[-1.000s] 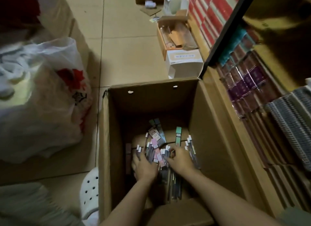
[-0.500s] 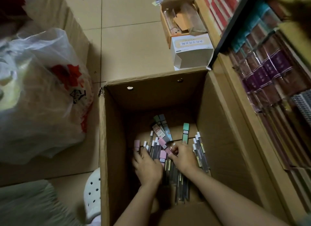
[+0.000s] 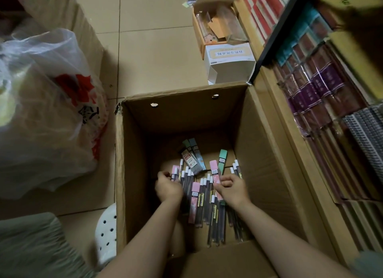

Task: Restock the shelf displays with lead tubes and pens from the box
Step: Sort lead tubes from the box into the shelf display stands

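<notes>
Your plain brown corrugated cardboard box [image 3: 259, 145] holds slim lead tubes with pink tops [image 3: 215, 175], one mint-green-topped tube [image 3: 222, 158], and dark translucent tubes with white caps [image 3: 204, 203]. A grey flat pack [image 3: 191, 161] among them carries a red-and-white label. Beside you, the translucent white plastic bag [image 3: 47, 116] shows a red print with black characters. The white round stool [image 3: 106, 234] is dotted with dark holes. You see purple-banded wrapped packs [image 3: 323, 87] and teal-topped packs [image 3: 298, 35] on the shelf, above beige floor tiles [image 3: 157, 56].
</notes>
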Motion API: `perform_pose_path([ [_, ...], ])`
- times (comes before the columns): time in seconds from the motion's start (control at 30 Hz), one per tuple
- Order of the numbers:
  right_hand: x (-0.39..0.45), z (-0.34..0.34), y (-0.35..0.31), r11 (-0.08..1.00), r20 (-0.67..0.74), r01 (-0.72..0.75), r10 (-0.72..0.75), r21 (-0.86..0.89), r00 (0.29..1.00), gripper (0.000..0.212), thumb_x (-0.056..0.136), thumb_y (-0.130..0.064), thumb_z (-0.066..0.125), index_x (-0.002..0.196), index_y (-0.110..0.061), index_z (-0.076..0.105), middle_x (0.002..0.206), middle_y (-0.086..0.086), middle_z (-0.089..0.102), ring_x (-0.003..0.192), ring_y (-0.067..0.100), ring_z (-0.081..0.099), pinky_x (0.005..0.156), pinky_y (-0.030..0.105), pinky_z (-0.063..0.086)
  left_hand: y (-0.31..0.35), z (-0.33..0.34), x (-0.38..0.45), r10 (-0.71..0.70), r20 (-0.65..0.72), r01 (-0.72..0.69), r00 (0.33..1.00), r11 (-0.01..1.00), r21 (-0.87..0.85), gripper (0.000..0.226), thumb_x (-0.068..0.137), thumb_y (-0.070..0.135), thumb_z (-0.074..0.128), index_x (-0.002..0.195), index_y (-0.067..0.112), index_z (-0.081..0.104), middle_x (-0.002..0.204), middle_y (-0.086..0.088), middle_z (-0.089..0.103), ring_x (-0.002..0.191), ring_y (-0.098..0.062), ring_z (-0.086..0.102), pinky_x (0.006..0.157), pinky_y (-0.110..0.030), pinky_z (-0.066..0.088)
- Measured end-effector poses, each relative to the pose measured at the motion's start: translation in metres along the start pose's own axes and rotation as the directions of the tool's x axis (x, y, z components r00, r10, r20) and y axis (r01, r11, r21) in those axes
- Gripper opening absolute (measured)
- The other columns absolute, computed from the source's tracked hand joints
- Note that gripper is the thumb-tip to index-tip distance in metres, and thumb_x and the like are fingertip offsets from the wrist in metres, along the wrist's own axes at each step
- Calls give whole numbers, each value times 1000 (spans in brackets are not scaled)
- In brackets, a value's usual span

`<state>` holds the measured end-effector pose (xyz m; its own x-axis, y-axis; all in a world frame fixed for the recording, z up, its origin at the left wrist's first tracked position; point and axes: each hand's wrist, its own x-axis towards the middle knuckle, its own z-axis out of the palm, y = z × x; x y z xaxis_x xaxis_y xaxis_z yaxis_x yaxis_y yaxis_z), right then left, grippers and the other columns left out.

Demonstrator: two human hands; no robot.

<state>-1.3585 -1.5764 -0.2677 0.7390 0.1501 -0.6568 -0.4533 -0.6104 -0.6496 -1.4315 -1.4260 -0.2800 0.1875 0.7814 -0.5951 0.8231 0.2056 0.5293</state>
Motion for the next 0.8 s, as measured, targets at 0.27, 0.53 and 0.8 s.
perform_pose_path([
  [0.27,2,5,3,1000,29,7,-7,7,1000,20,83,-6,73,98,-11,61,83,2,64,76,15,64,76,32,57,-2,4,1,-3,37,2,999,1000,23,40,81,14,76,116,13,59,113,-11,65,103,-27,63,84,-35,51],
  [0.53,-9,-2,1,1000,35,-4,4,14,999,20,82,-8,75,97,-11,62,85,3,66,80,16,66,80,35,57,2,0,-9,-37,93,53,995,983,-178,35,74,21,83,102,11,65,97,-7,70,89,-25,66,79,-37,56],
  [0.8,-24,-11,-17,994,102,-43,32,101,994,23,83,-8,74,101,-12,61,93,3,68,82,13,66,61,17,50,4,-10,-31,78,30,-70,996,974,-213,10,94,25,61,102,18,58,88,1,66,68,-5,57,53,-22,41],
])
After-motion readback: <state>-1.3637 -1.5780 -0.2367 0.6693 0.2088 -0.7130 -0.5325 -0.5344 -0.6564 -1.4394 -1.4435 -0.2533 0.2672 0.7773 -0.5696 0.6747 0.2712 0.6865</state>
